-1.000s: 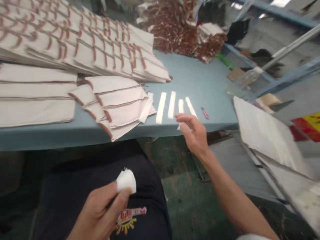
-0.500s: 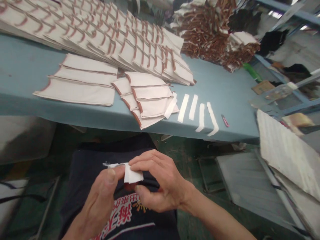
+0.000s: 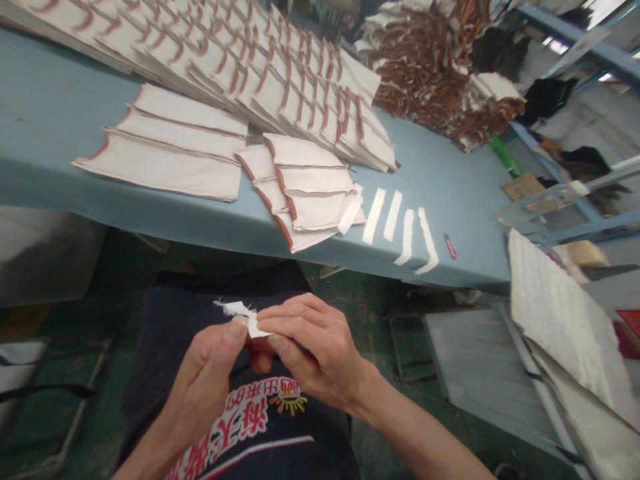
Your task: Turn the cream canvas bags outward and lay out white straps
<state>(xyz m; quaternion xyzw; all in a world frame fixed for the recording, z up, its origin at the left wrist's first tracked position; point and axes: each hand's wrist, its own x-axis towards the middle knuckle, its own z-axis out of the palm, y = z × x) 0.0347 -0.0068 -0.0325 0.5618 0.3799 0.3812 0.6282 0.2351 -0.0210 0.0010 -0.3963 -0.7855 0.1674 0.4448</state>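
Note:
A small white piece of cloth (image 3: 257,328) with frayed threads at its far left end is held between both hands, above the dark printed shirt (image 3: 260,417). My left hand (image 3: 213,360) pinches it from the left, thumb on top. From the right, my right hand (image 3: 315,347) closes on it with fingers over the top and thumb below. Part of the cloth is hidden by the fingers. Beyond the hands, several white strips (image 3: 374,217) lie side by side near the edge of the blue table (image 3: 465,193).
Cream fabric pieces with brown edging (image 3: 315,173) lie at the table's front, beside another cream set (image 3: 170,157). Long overlapping rows of the same (image 3: 220,60) run behind. A brown-and-white heap (image 3: 425,73) stands at the back, a small pink tool (image 3: 451,247) at right, cardboard (image 3: 565,320) beyond.
My hands have risen slightly and drawn closer together on the white cloth, so less of its flat face shows. The camera view has shifted a little.

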